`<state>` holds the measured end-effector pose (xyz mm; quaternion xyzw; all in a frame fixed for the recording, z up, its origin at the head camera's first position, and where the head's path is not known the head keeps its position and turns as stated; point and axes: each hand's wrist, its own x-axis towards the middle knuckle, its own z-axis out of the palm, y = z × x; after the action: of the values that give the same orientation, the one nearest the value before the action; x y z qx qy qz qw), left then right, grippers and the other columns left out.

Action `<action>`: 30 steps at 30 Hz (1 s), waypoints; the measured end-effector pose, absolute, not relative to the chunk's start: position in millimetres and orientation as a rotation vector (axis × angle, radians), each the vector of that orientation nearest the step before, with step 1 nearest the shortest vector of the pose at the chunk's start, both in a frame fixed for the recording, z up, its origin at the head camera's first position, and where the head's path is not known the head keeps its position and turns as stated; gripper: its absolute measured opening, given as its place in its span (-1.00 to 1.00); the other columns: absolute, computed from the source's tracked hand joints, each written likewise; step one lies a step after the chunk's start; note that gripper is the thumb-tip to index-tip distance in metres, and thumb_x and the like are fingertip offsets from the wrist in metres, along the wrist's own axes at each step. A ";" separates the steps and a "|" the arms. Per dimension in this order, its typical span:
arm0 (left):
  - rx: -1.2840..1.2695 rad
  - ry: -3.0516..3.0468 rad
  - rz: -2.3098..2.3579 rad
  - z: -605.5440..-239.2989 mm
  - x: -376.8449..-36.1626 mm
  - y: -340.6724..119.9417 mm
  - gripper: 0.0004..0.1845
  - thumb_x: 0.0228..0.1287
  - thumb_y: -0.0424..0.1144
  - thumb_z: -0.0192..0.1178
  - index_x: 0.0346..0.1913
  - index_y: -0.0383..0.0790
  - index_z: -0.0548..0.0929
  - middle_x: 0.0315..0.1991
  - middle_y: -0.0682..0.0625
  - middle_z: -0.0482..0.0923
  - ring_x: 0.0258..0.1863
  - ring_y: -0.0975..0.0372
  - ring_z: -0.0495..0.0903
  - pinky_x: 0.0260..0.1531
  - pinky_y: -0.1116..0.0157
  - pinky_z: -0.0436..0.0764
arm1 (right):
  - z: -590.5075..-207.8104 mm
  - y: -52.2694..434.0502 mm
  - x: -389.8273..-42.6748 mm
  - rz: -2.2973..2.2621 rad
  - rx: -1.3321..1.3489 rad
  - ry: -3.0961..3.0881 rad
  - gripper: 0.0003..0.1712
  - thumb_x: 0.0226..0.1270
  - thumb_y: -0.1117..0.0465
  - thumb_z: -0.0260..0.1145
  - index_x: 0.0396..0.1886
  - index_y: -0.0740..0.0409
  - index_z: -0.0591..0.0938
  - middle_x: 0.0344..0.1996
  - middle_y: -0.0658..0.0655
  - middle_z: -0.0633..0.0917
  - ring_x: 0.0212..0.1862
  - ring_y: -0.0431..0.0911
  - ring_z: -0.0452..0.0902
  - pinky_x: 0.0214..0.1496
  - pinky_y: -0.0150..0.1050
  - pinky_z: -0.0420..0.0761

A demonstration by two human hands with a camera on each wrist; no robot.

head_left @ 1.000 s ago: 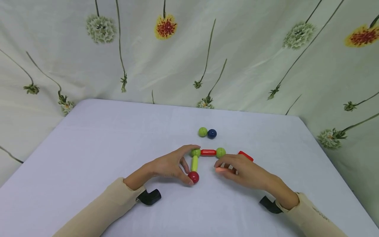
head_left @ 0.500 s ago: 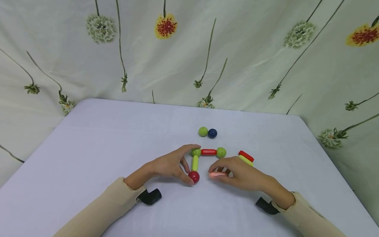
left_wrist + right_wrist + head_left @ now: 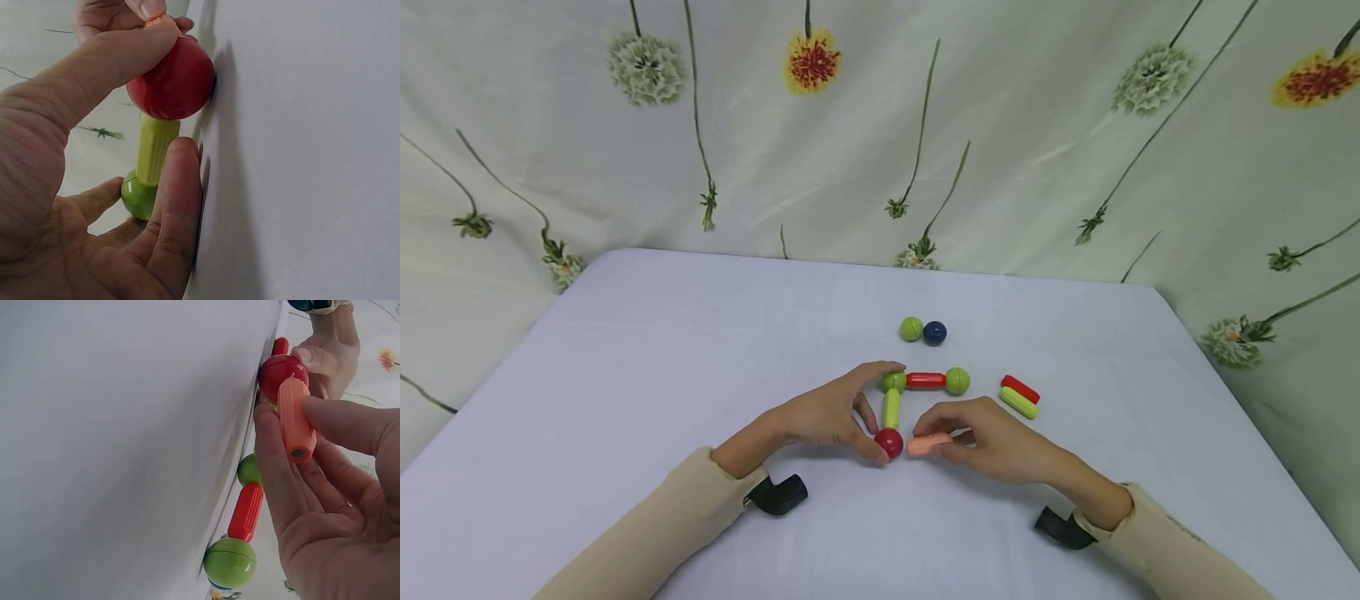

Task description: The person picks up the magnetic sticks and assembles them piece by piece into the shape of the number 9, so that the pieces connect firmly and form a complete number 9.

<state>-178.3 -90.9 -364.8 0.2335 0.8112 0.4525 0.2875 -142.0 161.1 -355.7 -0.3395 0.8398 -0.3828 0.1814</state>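
Note:
My left hand (image 3: 826, 414) grips a joined ball-and-rod piece, with the thumb on its red ball (image 3: 889, 443) and the index finger on the corner green ball (image 3: 894, 382). A yellow-green rod (image 3: 891, 408) links these two balls. From the corner, a red rod (image 3: 926, 381) runs right to another green ball (image 3: 957, 381). My right hand (image 3: 1000, 439) pinches an orange rod (image 3: 295, 419), whose far end is right beside the red ball; whether they touch I cannot tell. In the right wrist view, a bit of red rod (image 3: 280, 345) shows behind the red ball.
Beyond the piece, a loose green ball (image 3: 912, 329) and a dark blue ball (image 3: 935, 333) sit side by side. Right of them lie a red rod (image 3: 1020, 389) and a yellow-green rod (image 3: 1018, 403), side by side. A flowered cloth (image 3: 820, 167) hangs behind the white table (image 3: 700, 333).
My right hand has moved left with the orange rod, bringing it up to the red ball. This uncovers the yellow-green rod on the right. My left hand stays in place.

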 end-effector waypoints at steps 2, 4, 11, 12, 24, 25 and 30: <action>0.620 2.165 1.211 -364.5 -178.2 -91.3 0.13 -0.25 -0.18 0.56 0.41 0.19 0.08 -0.30 -0.07 0.60 -0.25 0.18 0.59 -0.30 0.26 0.54 | -356.4 160.6 -142.4 -1.079 -0.956 2.374 -0.72 0.27 0.27 0.27 -0.05 -0.11 0.60 -0.11 -0.20 0.65 -0.01 -0.29 0.57 0.05 -0.39 0.55; 0.619 2.168 1.211 -364.6 -178.4 -91.3 0.13 -0.26 -0.17 0.56 0.41 0.19 0.08 -0.30 -0.07 0.60 -0.25 0.18 0.60 -0.31 0.25 0.54 | -357.1 160.5 -142.9 -1.075 -0.958 2.375 -0.72 0.27 0.27 0.27 -0.05 -0.11 0.59 -0.11 -0.20 0.65 -0.01 -0.29 0.57 0.05 -0.39 0.55; 0.615 2.177 1.203 -365.8 -179.1 -90.6 0.12 -0.26 -0.15 0.56 0.40 0.21 0.09 -0.30 -0.06 0.60 -0.25 0.19 0.60 -0.29 0.25 0.54 | -358.6 160.8 -143.4 -1.066 -0.971 2.375 -0.72 0.27 0.23 0.28 -0.04 -0.15 0.59 -0.11 -0.23 0.64 -0.02 -0.29 0.58 0.04 -0.38 0.56; 0.613 2.177 1.203 -365.7 -179.2 -90.5 0.12 -0.26 -0.15 0.56 0.40 0.21 0.09 -0.30 -0.06 0.60 -0.25 0.19 0.60 -0.29 0.25 0.54 | -358.5 160.7 -143.4 -1.067 -0.970 2.376 -0.72 0.27 0.23 0.28 -0.04 -0.15 0.59 -0.11 -0.24 0.64 -0.02 -0.29 0.58 0.04 -0.38 0.56; 0.621 2.184 1.196 -365.7 -178.9 -90.7 0.12 -0.26 -0.15 0.56 0.40 0.19 0.09 -0.28 -0.07 0.59 -0.26 0.18 0.60 -0.33 0.25 0.52 | -359.6 159.9 -142.9 -1.091 -0.977 2.362 -0.70 0.27 0.23 0.29 -0.03 -0.17 0.57 -0.11 -0.22 0.64 -0.06 -0.28 0.59 -0.01 -0.38 0.58; 0.623 2.185 1.195 -366.0 -178.9 -90.7 0.12 -0.26 -0.15 0.56 0.41 0.19 0.09 -0.28 -0.07 0.59 -0.26 0.19 0.60 -0.33 0.25 0.52 | -359.5 160.0 -142.8 -1.088 -0.977 2.363 -0.70 0.27 0.23 0.29 -0.03 -0.16 0.57 -0.11 -0.22 0.64 -0.06 -0.28 0.60 -0.02 -0.38 0.58; 0.639 2.194 1.191 -366.6 -178.6 -89.6 0.12 -0.25 -0.14 0.56 0.41 0.18 0.08 -0.26 -0.07 0.57 -0.27 0.19 0.59 -0.34 0.25 0.52 | -357.0 161.0 -141.8 -1.052 -0.949 2.393 -0.69 0.24 0.24 0.31 -0.04 -0.15 0.57 -0.13 -0.23 0.64 -0.11 -0.29 0.60 -0.06 -0.40 0.59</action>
<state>-178.6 -89.6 -366.6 0.2382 0.8177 0.4438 0.2786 -141.8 161.0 -357.0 -0.3359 0.8465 -0.3721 0.1795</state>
